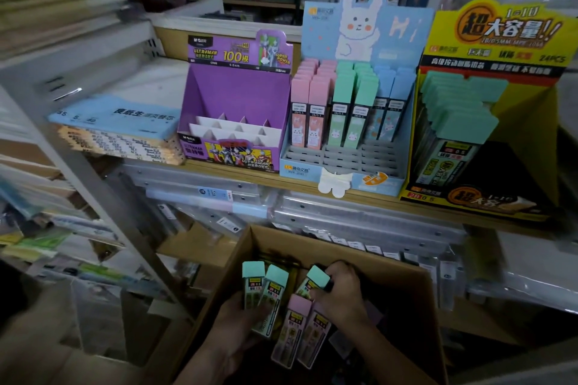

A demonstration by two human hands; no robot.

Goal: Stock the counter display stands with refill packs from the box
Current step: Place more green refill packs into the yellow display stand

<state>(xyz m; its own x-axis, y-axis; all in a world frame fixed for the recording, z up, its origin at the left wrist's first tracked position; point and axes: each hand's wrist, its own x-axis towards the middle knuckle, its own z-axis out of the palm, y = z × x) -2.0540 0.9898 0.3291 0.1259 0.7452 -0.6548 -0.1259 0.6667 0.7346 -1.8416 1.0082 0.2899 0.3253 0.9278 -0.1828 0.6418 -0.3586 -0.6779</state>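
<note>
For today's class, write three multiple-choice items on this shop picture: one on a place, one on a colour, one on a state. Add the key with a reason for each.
1. Where does the purple stand sit?
A) left of the rabbit stand
B) right of the yellow stand
C) inside the box

2. What colour are the caps of the two packs in the left hand?
A) pink
B) mint green
C) black

3. The purple stand's slots are:
A) full
B) half full
C) empty

Key: 1 A, it stands next to the rabbit stand, on its left; 2 B, both caps show mint green; 3 C, only bare white dividers show.
</note>
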